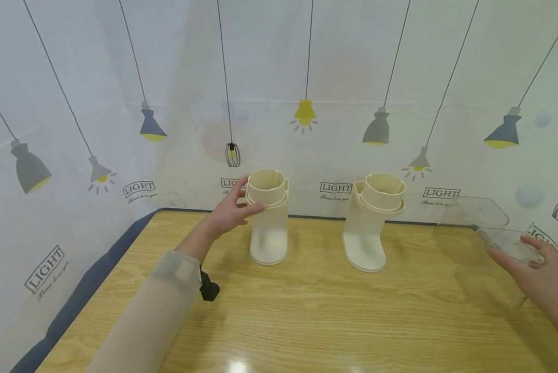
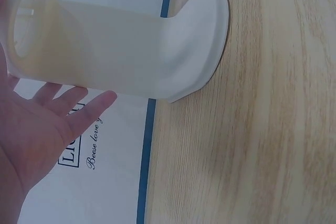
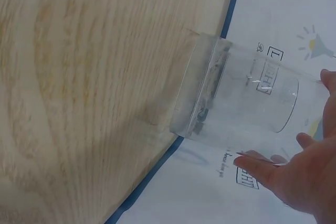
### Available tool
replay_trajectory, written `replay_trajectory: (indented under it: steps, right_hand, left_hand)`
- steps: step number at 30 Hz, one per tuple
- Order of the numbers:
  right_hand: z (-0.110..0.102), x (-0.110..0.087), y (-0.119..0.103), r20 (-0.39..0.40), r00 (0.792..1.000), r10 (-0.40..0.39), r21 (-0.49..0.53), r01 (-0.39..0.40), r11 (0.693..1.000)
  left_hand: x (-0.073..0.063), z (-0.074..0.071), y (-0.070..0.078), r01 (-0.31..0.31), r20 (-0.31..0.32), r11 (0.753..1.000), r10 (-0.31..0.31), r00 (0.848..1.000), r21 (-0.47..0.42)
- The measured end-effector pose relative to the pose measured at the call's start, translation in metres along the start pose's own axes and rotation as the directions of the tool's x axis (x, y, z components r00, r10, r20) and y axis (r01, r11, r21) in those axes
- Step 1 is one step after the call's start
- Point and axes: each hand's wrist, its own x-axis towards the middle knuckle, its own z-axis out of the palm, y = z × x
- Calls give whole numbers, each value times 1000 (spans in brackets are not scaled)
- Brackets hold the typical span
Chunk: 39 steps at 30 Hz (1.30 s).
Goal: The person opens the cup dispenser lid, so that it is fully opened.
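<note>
A cream plastic dispenser stand (image 1: 269,233) stands upright on the table, with a round collar at its top. My left hand (image 1: 232,210) holds that collar, thumb across the front and index finger behind. In the left wrist view, the other left fingers (image 2: 94,108) lie fairly straight beside the stand's column. Over at the right, my right hand (image 1: 546,274) holds a clear plastic canister (image 3: 247,93) near its upper end, thumb and fingers on opposite sides. Being see-through, the canister has edges that are hard to make out in the head view.
A matching cream stand (image 1: 367,233) stands upright between the hands. Behind the right hand's canister another clear rim (image 1: 484,211) shows faintly. The wooden table (image 1: 297,321) ends at a dark blue border against a lamp-printed cloth (image 1: 269,72). A black device (image 1: 209,287) is strapped at the left wrist.
</note>
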Motion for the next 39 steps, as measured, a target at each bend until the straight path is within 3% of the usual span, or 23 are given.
replay_trajectory:
  steps: [8,15,21,26,29,33,36,39]
  right_hand:
    - [2,4,13,-7,1000,5,-42,-5,999]
    - [5,4,22,-23,999,-27,8,28,1000]
    - [2,1,23,-60,998,-33,-9,33,999]
    - [-2,-6,16,-141,989,-45,9,46,999]
    - [-4,-15,4,-203,975,-89,32,98,995]
    - [-6,-26,-24,-263,932,-250,49,272,961]
    - [-1,-33,-50,-247,894,-375,66,401,914]
    - [7,-39,-72,-193,855,-481,72,501,862]
  left_hand:
    - [0,-1,-4,-16,-6,1000,16,1000,-7]
    - [-1,0,-3,-15,10,1000,15,1000,-13]
    - [-1,1,0,-11,16,1000,11,1000,-13]
    - [-3,0,3,-3,21,1000,2,1000,17]
    - [-9,-4,3,1,-9,999,0,1000,33]
    - [-23,-9,5,-31,-120,996,41,992,79]
    - [-39,-9,10,-104,-200,985,131,971,140]
    - [-57,-7,18,-222,-237,955,266,935,195]
